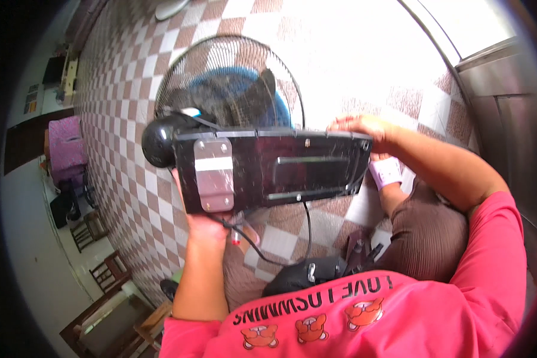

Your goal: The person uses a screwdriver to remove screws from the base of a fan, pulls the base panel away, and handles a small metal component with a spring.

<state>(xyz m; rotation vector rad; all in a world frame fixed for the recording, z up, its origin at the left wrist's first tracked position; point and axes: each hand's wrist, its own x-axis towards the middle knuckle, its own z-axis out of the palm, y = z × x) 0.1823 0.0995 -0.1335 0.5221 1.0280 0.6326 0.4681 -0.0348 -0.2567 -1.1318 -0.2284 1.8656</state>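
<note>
Black housing (253, 164) at the view's centre, the round fan cage (232, 89) just beyond it toward 11 o'clock. At 2 o'clock the right hand (367, 127) grips its corner, fingers slightly spread and bent; at 8 o'clock the left hand (207, 225) touches its lower edge, fingers mostly hidden, their closure impossible to tell

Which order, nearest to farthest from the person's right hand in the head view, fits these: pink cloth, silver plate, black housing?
1. Black housing: nearest; the right hand holds it at its right end.
2. Silver plate: farther left, on the housing's left end.
3. Pink cloth: farthest, across the room at far left.
</note>
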